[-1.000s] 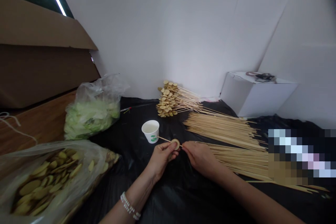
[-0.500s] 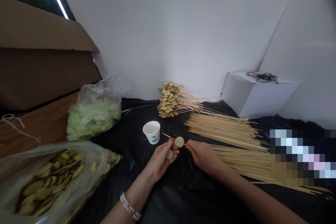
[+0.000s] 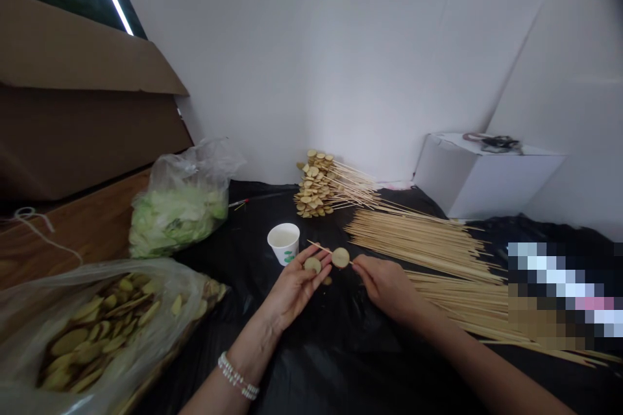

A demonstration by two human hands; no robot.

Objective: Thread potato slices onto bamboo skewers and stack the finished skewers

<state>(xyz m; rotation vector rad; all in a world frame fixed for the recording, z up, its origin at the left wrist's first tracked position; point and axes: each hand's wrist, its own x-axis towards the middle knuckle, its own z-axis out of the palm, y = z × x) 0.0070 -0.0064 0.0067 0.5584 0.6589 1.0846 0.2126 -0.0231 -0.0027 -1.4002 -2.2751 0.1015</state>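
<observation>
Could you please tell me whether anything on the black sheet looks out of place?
One thing does: a small slice lies on the black sheet just past the left hand, apart from the bag of slices and the skewered stack. It looks stray, though the hand partly hides it.

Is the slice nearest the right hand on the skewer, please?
Yes: the wooden skewer passes through the slice, tip showing beyond.

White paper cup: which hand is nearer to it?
Left: the left hand sits just below and right of the white paper cup, not touching it; the right hand lies farther right.
</observation>
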